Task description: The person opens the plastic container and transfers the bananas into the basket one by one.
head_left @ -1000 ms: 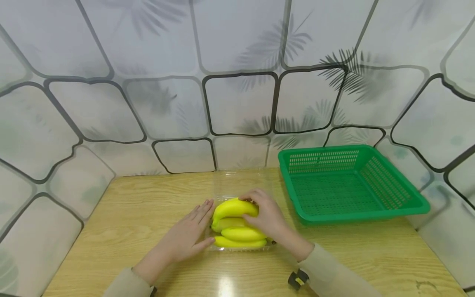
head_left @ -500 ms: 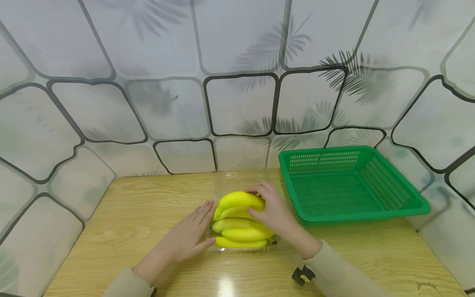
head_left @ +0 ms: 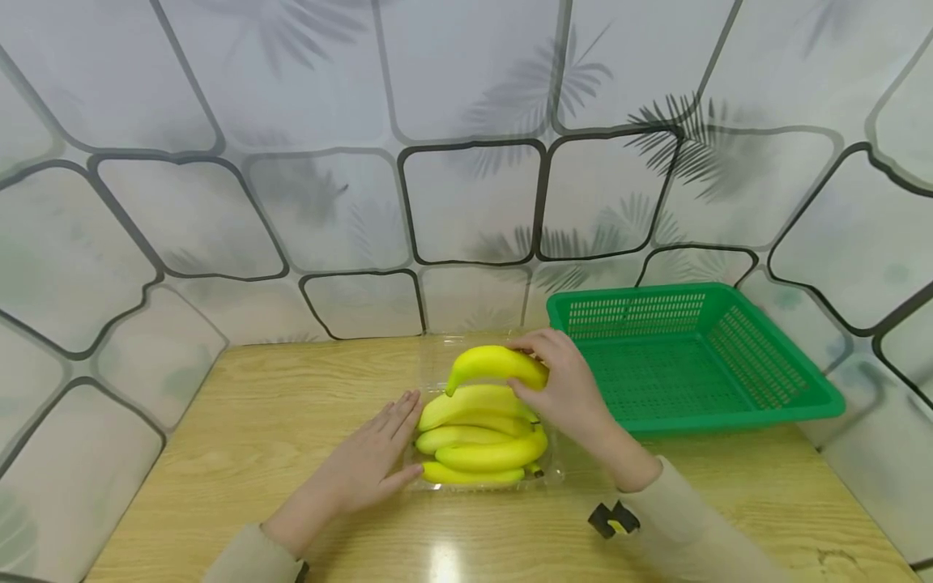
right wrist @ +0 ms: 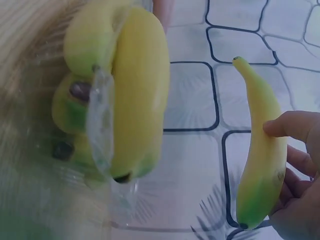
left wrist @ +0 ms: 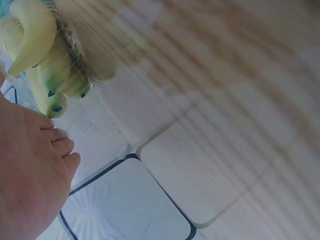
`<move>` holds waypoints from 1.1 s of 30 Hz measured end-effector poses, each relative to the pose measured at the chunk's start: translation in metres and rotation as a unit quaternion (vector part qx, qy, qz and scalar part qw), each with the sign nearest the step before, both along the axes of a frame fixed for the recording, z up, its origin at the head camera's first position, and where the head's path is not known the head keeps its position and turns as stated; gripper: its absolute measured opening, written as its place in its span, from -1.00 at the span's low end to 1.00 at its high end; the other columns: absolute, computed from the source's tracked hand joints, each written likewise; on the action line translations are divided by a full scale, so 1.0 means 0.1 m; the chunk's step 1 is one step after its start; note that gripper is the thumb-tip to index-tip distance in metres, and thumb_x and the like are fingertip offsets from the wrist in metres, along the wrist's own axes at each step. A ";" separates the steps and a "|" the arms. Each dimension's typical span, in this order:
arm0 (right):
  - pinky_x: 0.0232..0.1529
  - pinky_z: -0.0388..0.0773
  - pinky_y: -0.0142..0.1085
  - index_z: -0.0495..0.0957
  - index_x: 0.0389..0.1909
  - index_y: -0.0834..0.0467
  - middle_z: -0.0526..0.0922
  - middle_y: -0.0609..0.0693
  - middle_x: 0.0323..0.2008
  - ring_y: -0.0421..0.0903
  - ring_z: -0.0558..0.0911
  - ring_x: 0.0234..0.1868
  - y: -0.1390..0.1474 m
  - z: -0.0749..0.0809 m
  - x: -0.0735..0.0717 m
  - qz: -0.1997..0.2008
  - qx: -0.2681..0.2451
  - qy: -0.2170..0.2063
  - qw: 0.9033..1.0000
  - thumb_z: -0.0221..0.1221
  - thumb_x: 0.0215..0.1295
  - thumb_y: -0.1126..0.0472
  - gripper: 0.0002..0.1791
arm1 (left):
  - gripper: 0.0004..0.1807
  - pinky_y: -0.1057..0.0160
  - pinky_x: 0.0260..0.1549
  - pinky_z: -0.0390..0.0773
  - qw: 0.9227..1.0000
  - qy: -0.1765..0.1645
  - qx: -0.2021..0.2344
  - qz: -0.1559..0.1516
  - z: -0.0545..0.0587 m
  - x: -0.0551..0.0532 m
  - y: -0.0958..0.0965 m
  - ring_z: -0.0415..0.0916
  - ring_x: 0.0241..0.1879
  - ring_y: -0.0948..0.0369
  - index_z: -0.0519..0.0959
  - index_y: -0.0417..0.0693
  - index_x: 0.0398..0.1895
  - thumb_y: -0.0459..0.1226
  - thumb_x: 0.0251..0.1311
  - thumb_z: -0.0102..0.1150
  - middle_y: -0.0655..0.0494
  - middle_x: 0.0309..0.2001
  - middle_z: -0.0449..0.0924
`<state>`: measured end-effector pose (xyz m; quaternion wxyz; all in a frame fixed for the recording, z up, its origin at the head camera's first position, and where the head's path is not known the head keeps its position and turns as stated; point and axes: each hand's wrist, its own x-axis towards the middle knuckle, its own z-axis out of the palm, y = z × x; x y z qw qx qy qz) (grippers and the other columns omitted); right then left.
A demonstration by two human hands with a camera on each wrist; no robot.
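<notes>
A single banana is pinched between the thumb and fingers of my right hand, raised behind the other bananas. The right wrist view shows the lifted banana apart from the rest. Several bananas lie piled in a clear plastic clamshell box, its lid folded back toward the wall. At the box's left side rests my left hand, fingers straight, thumb by the front corner. In the left wrist view the fingers lie close to the banana ends.
A green plastic basket with slotted walls stands at the right, close behind my right forearm. The wooden table meets a patterned wall at the back.
My right hand has lifted one banana off the pile and moved it up, back and to the right. The left hand has stayed at the box's side.
</notes>
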<state>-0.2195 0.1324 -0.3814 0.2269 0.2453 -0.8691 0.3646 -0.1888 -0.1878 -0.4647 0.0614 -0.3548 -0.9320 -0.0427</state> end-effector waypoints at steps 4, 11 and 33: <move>-0.11 0.67 -0.14 0.73 0.06 0.23 0.72 0.11 -0.04 0.05 0.62 -0.02 0.10 0.06 -0.01 -0.014 -0.005 0.004 1.000 0.53 0.09 0.44 -0.54 | -0.07 -0.08 0.65 0.20 1.000 0.000 0.001 -0.001 0.01 0.00 0.00 0.03 0.69 -0.11 0.02 -0.35 0.68 0.17 0.60 -0.09 -0.27 0.70 -0.01; -0.10 0.70 -0.12 0.72 0.07 0.24 0.71 0.14 -0.03 0.07 0.63 -0.02 0.29 0.13 -0.04 -0.041 -0.007 0.001 0.999 0.51 0.13 0.45 -0.56 | -0.06 -0.06 0.67 0.15 1.000 -0.016 -0.001 0.001 0.01 -0.01 -0.01 -0.03 0.71 -0.09 -0.02 -0.33 0.70 0.18 0.61 -0.10 -0.25 0.72 -0.06; -0.17 0.40 -0.66 0.70 0.13 0.29 0.72 0.22 -0.02 0.01 0.58 -0.07 0.90 0.12 -0.06 -0.112 -0.016 0.018 0.993 0.48 0.15 0.46 -0.53 | -0.07 -0.06 0.66 0.17 1.000 -0.009 0.003 0.000 0.01 -0.01 0.00 0.00 0.70 -0.11 -0.01 -0.33 0.70 0.18 0.61 -0.10 -0.26 0.71 -0.04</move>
